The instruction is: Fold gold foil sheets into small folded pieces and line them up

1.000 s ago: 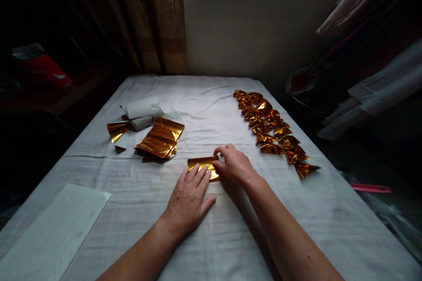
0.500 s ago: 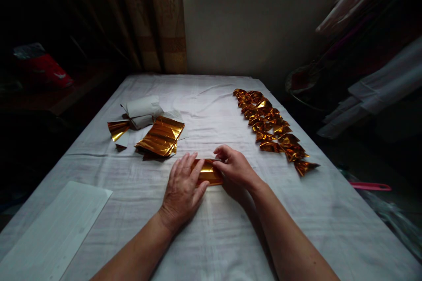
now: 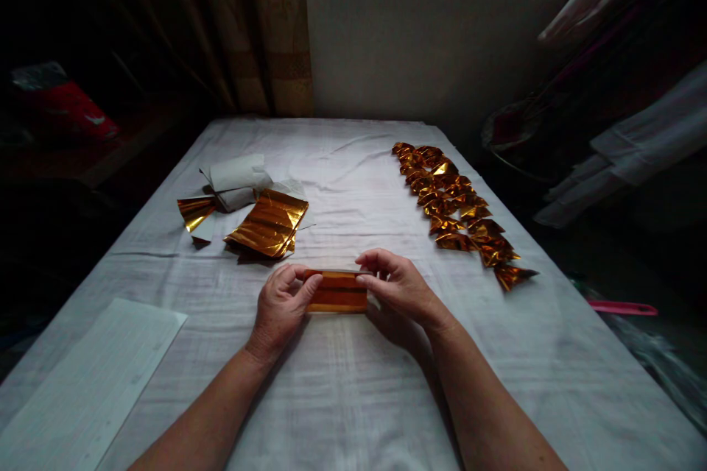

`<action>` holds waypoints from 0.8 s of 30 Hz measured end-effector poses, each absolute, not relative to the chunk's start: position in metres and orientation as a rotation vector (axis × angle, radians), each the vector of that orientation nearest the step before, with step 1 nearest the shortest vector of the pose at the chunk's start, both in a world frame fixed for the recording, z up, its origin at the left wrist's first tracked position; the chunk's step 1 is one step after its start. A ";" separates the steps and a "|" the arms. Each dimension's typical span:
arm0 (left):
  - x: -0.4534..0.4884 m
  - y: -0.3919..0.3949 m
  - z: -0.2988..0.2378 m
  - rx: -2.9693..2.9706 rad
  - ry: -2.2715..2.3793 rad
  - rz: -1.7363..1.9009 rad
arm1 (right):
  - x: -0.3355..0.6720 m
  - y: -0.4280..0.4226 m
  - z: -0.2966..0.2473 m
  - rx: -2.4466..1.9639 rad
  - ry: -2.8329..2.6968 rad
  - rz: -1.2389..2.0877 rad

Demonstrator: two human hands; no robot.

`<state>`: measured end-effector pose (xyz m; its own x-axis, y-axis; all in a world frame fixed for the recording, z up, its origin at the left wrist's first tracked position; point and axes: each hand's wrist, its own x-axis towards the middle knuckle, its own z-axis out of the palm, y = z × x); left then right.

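A folded piece of gold foil paper (image 3: 336, 293) lies between my hands near the middle of the table. My left hand (image 3: 281, 305) pinches its left end, thumb on the near face and fingers behind. At the upper right corner, my right hand (image 3: 401, 287) pinches the foil between thumb and bent fingers. Beyond my left hand sits a stack of gold foil sheets (image 3: 270, 224). Two uneven rows of folded gold foil pieces (image 3: 442, 195) run along the table's right side.
White papers (image 3: 237, 176) and a fanned foil piece (image 3: 194, 213) lie beside the stack. A pale flat sheet (image 3: 93, 390) rests at the front left of the white-clothed table (image 3: 342, 390). A pink handle (image 3: 624, 307) and hanging clothes (image 3: 652, 132) are off the right edge.
My left hand has gone from lying flat on the foil to pinching its left end, exposing more of the strip. My right hand stays at the right end. The view has tilted slightly down.
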<state>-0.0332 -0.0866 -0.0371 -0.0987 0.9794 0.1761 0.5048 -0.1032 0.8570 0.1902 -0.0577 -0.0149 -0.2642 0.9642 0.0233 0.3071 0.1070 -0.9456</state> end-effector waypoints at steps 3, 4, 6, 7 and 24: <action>-0.034 -0.086 -0.038 1.596 1.617 1.152 | 0.189 -0.058 -0.015 -1.262 -1.685 1.181; -0.034 -0.086 -0.038 1.592 1.615 1.155 | 0.189 -0.059 -0.015 -1.260 -1.678 1.181; -0.034 -0.086 -0.038 1.592 1.618 1.163 | 0.189 -0.059 -0.014 -1.247 -1.664 1.183; -0.033 -0.086 -0.038 1.593 1.622 1.166 | 0.189 -0.059 -0.013 -1.241 -1.661 1.185; -0.034 -0.078 -0.037 2.147 1.855 0.980 | 0.173 -0.054 -0.029 -1.548 -1.923 0.632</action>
